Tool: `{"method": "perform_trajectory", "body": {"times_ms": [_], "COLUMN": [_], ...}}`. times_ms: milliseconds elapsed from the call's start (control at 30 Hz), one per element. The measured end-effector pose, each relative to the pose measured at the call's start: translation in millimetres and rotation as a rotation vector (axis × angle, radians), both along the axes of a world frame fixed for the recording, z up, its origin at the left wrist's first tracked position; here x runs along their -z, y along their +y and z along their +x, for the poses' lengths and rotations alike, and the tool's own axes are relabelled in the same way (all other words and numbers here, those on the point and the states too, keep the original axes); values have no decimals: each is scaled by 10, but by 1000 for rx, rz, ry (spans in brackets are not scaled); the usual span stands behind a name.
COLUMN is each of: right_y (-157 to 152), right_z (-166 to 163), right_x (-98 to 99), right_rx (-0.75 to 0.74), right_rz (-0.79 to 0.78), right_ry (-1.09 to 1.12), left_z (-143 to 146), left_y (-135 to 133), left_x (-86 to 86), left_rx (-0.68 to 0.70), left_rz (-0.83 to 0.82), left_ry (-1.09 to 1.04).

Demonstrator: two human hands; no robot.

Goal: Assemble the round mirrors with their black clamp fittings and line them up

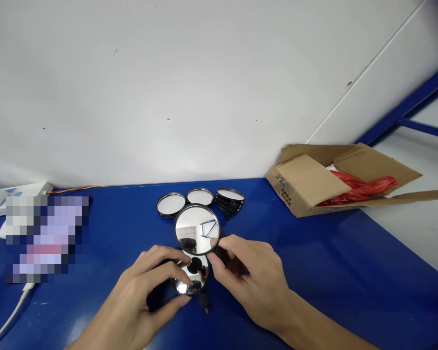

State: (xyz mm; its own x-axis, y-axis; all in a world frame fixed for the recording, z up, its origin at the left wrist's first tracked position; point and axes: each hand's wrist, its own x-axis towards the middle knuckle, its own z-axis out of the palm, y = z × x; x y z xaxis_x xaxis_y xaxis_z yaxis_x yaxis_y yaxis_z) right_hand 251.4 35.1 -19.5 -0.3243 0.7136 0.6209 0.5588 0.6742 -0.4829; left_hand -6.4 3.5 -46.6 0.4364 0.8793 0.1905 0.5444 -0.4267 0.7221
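My right hand (253,277) pinches a round black-rimmed mirror (197,228) at its lower right edge, with its dark mount partly hidden behind my fingers. The reflective face is turned toward me. Below and partly behind it is a second round mirror (201,281), with a dark round spot or reflection on its face. My left hand (151,282) has its thumb at this mirror's near edge and its fingers over the face. A small black stem (204,302) sticks out beside it. Farther back on the blue table (124,218) lie two round mirrors (171,204) (200,197) side by side.
A stack of similar mirrors (229,199) sits at the back, near the white wall (204,97). At right stands an open cardboard box (295,194) with a red plastic bag (365,187). On the left are a blurred phone (51,238), a white cable (12,316) and a white device (36,189).
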Motion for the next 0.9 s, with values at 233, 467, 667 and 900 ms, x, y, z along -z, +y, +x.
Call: {"method": "perform_trajectory", "body": {"times_ms": [233,467,667,900], "right_y": [2,5,-64,-172], "right_z": [13,32,-15,-92], "right_x": [6,35,87,127], "right_rx": [-11,-43,-236,-366], "right_rz": [7,-39,101,151], "right_ry": [-2,-33,-212,-354], "left_z": [26,118,126,-15], "left_y": [4,-46,-119,-174], "left_x": [-9,-242,-181,-104], "left_rx": [-22,-374,-248,-117], "left_rz": [-53,-153,117,343], "left_ry": [-69,-265,-146,131]}}
